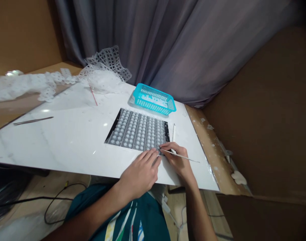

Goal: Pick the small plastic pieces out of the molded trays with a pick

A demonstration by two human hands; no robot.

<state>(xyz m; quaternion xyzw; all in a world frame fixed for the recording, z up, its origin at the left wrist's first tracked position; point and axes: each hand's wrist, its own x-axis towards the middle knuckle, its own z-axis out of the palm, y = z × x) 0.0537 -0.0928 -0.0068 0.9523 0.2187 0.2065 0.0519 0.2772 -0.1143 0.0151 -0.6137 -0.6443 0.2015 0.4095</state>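
A sheet with rows of round white discs [142,130] on a grey and black backing lies on the white table. My left hand [142,169] rests on its near edge, fingers stretched out and close together, the fingertips touching the sheet. At the sheet's near right corner, my right hand [176,157] is closed in a pinch around a thin metal pick [183,156]. The pick's bent rear end points right, and its working tip is hidden among the fingers. Both hands' fingertips nearly meet there.
Behind the sheet stands a turquoise basket [156,104] with small white pieces inside. A slim white tool [174,132] lies right of the sheet. Tweezers [33,121] and a red stick [93,94] lie left. Perforated white sheet waste [105,72] is heaped at the back.
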